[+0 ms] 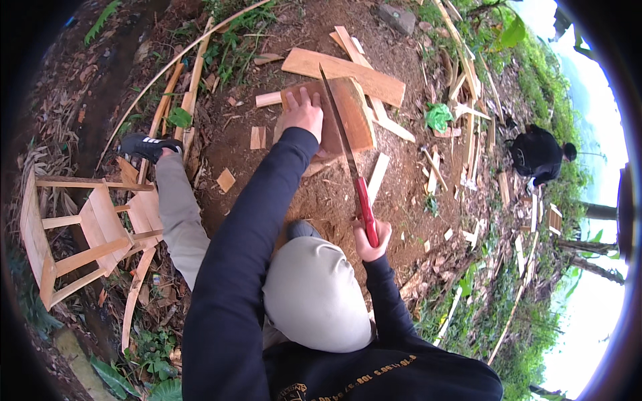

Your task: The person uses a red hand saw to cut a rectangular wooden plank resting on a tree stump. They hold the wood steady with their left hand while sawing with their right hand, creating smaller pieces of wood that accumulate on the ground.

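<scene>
Head view: the right hand is wrapped round the red-handled saw; the left hand, splayed and clutching nothing, rests on the wooden block above dirt. If the block rocks, the blade (near 1 hand's fingers) could skip and cut.

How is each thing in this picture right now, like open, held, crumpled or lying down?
Long red-handled metal saw: held, blade out.
Bare right hand: closed around the saw's handle.
Thick brown wooden block: steadied under a hand.
Bare left hand: open, resting on the block.
Long flat tan wooden board: lying down.
Green plastic bag: crumpled.
Pale slatted wooden furniture: put together; upright or tipped, can't tell.
</scene>
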A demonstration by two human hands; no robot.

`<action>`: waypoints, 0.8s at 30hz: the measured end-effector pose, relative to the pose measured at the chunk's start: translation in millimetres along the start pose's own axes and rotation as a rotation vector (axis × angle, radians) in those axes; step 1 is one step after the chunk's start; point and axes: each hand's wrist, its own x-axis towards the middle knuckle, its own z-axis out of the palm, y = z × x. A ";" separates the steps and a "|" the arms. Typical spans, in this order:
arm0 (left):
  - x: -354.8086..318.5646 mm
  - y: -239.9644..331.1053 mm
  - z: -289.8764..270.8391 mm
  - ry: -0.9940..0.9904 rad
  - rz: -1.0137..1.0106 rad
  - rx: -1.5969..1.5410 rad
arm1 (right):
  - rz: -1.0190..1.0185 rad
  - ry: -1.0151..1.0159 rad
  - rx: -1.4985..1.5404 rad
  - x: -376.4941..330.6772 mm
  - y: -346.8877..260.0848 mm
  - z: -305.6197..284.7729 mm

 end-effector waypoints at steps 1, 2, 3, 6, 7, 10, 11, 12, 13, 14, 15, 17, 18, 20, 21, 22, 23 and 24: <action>5.3 -0.8 -0.2 -0.033 0.013 0.002 | -0.023 0.007 -0.054 0.6 -3.7 -2.6; 13.5 -3.8 -1.1 -0.066 0.026 0.005 | 0.033 -0.031 -0.016 13.1 -1.4 0.3; 10.0 -3.1 1.1 -0.080 0.046 0.004 | 0.112 -0.072 0.016 21.6 -0.5 2.7; -1.2 -9.9 3.3 -0.124 0.079 0.005 | 0.142 -0.064 0.062 27.1 -13.6 8.9; 3.8 -6.4 -10.0 -0.123 0.088 -0.003 | 0.136 -0.044 0.092 20.0 -12.2 5.2; 3.9 1.3 -7.7 -0.125 0.010 -0.048 | 0.032 -0.007 0.007 8.6 -5.5 0.5; 4.3 1.7 -9.2 -0.137 0.000 -0.079 | 0.090 0.002 0.032 13.7 -12.1 3.3; 4.2 5.8 -11.0 -0.149 0.006 -0.052 | 0.162 -0.003 0.076 18.5 -5.6 5.2; 4.6 10.4 -18.2 -0.163 0.013 -0.030 | 0.235 -0.007 0.115 26.4 2.1 6.7; -2.1 15.7 -42.0 -0.235 0.031 -0.056 | 0.198 -0.023 0.062 31.7 -3.0 5.1; -8.2 9.5 -29.8 -0.201 0.011 -0.042 | 0.184 -0.034 0.053 21.9 -6.8 6.7; 3.0 -7.1 2.3 -0.088 -0.032 -0.003 | 0.113 -0.050 0.046 7.3 -6.5 5.1; -1.8 1.4 -23.2 -0.191 -0.022 -0.062 | 0.048 -0.033 -0.040 2.9 -8.8 -1.6; 10.3 1.6 -5.4 -0.099 -0.026 -0.045 | 0.062 -0.048 -0.031 8.7 -6.2 -7.3; 5.6 -0.4 3.6 -0.069 -0.029 -0.033 | 0.097 -0.059 0.010 14.5 -10.6 -0.1; 4.8 11.3 -11.7 -0.153 0.011 0.006 | 0.136 -0.047 0.026 22.2 -2.3 -1.2; 1.4 15.5 -32.9 -0.207 0.046 -0.002 | 0.171 -0.047 0.057 30.2 4.4 0.4; -4.2 8.7 -32.3 -0.247 0.002 -0.056 | 0.128 -0.050 0.026 34.9 -7.0 6.6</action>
